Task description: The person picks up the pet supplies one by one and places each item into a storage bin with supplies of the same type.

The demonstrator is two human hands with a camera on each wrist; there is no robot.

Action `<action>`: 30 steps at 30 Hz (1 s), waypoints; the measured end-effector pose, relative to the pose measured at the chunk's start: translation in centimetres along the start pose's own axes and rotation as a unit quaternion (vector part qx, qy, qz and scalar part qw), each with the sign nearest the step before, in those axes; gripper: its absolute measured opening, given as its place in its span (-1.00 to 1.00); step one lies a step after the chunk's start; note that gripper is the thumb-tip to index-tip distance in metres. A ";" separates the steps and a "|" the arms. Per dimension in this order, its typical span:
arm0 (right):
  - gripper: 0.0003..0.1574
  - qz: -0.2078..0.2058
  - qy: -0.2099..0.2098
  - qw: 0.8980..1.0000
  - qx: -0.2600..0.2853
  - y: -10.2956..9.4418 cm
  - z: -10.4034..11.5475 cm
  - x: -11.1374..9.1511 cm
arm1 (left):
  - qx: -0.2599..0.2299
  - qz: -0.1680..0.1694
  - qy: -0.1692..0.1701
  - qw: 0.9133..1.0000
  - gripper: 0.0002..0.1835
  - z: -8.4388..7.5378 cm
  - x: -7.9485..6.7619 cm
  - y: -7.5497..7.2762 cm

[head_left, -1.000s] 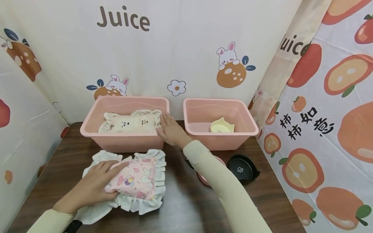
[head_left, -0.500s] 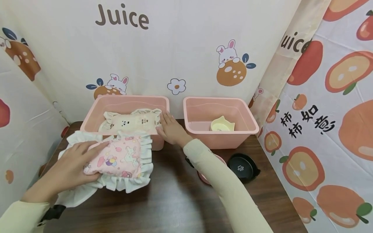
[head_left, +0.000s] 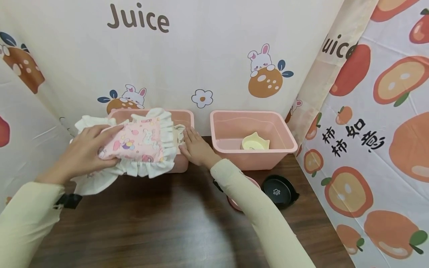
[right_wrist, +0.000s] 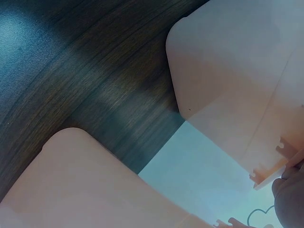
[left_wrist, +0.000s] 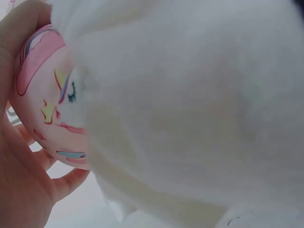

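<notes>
Just above the pink rectangular plastic tub on the left (head_left: 181,164), a pink printed cushion with a white ruffled fabric border (head_left: 140,139) is held by the left hand (head_left: 85,152), whose thumb and fingers pinch its near-left part. Seen from the head, the cushion covers most of that tub's opening; whether its ruffle touches the rim cannot be told. From the left wrist, the pink printed cloth bulges between thumb and fingers, while white fabric fills most of the view. Past the cushion's right edge shows a strip of cream frilled fabric (head_left: 179,133) inside the same tub. The right hand (head_left: 199,149) lies flat against this tub's right end, fingers straight and close together, reaching up to the rim. Beside it, a gap apart, stands a second pink rectangular plastic tub (head_left: 254,162), holding a pale yellow cat-eared bowl (head_left: 255,142). In front of that tub, on the dark brown wood-grain table (head_left: 161,227), sits a round black dish with a white paw print (head_left: 280,191), near a round pink dish (head_left: 234,205) partly hidden by the cream right sleeve (head_left: 258,208).
</notes>
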State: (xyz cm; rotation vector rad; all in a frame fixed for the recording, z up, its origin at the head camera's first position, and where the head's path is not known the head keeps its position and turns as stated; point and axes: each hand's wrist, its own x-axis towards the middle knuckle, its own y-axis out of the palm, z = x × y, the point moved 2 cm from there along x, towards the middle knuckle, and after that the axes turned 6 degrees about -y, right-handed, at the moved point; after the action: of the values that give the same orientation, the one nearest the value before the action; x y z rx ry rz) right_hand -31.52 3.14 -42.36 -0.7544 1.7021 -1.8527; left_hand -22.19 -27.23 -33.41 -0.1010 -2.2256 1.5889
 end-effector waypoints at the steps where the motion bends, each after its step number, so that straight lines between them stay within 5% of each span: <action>1: -0.17 -0.002 -0.002 1.000 0.000 0.0 0.0 0.0 | 0.001 0.002 -0.001 1.000 0.11 0.1 0.7 -0.1; 9: -0.15 -0.004 -0.001 1.000 0.000 0.0 -0.2 0.0 | -0.010 0.017 -0.003 1.000 0.06 0.6 6.0 0.3; 16: -0.14 -0.006 -0.002 1.000 -0.011 0.2 -0.3 0.1 | 0.006 0.060 -0.031 0.998 0.03 1.4 9.2 2.4; 30: -0.14 -0.007 0.006 1.000 -0.007 0.3 -0.3 0.2 | 0.007 0.161 -0.089 0.983 0.00 2.3 11.5 8.2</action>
State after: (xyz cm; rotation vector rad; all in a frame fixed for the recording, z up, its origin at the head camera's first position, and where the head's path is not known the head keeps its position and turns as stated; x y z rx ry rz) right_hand -31.83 3.21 -42.64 -0.7637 1.7237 -1.8591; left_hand -34.99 -23.06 -38.37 -0.3445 -2.4305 1.8445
